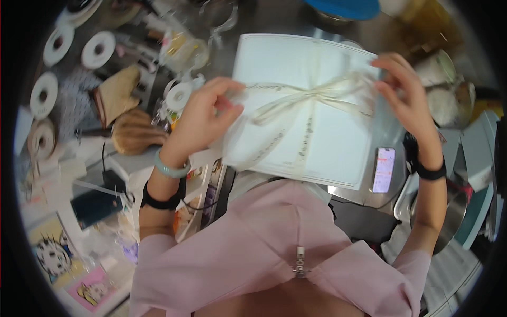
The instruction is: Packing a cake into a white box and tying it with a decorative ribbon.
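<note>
A large white box (274, 58) lies before me, bound crosswise with a cream printed ribbon (302, 142). The ribbon is tied in a bow (315, 94) near the middle of the lid, with loops and loose tails spread to both sides. At the box's left edge is my left hand (211, 108), its thumb and fingers apart beside the horizontal band. My right hand (404, 87) is at the upper right edge, fingers spread, fingertips close to the lid. Nothing shows in either hand, though both are slightly blurred.
Ribbon rolls (99, 50), an oven mitt (119, 92) and a brown wooden-looking object (136, 132) crowd the left. A lit phone (384, 170) lies right of the box. A metal bowl (451, 219) stands at lower right; a blue round object (346, 7) sits behind the box.
</note>
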